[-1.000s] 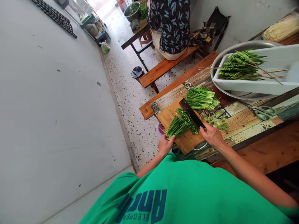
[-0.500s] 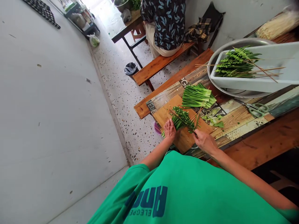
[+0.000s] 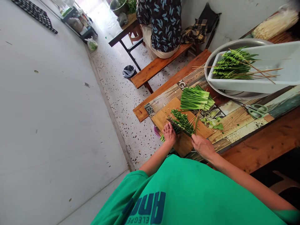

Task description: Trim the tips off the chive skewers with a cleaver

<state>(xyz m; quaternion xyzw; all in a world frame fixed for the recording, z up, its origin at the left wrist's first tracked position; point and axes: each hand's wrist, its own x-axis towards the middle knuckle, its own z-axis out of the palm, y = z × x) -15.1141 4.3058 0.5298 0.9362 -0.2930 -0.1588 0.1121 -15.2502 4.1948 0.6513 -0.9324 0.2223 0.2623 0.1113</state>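
Note:
My right hand (image 3: 203,147) is closed around the handle of a kitchen knife (image 3: 178,126), whose dark blade lies slantwise across the wooden cutting board (image 3: 161,117). My left hand (image 3: 169,133) grips a bunch of garlic chives (image 3: 162,138) against the board, its fingers curled close to the blade. Chopped chives (image 3: 182,118) are heaped on the far side of the knife. Beyond the board's far edge lies a neat stack of long cut chives (image 3: 195,98). A few thin skewers (image 3: 194,118) rest at the board's right side.
Green scissors (image 3: 256,111) and leaf trimmings (image 3: 214,122) lie on the table to the right. A white tub (image 3: 276,56) with skewered green vegetables (image 3: 234,64) stands in a metal basin (image 3: 211,56). Another person (image 3: 165,26) sits on a bench (image 3: 150,73) ahead, near a bin (image 3: 128,72).
The knife has moved toward my left hand, and more chopped chives show beyond the blade. My left hand stays on the bunch. The whole view has shifted slightly.

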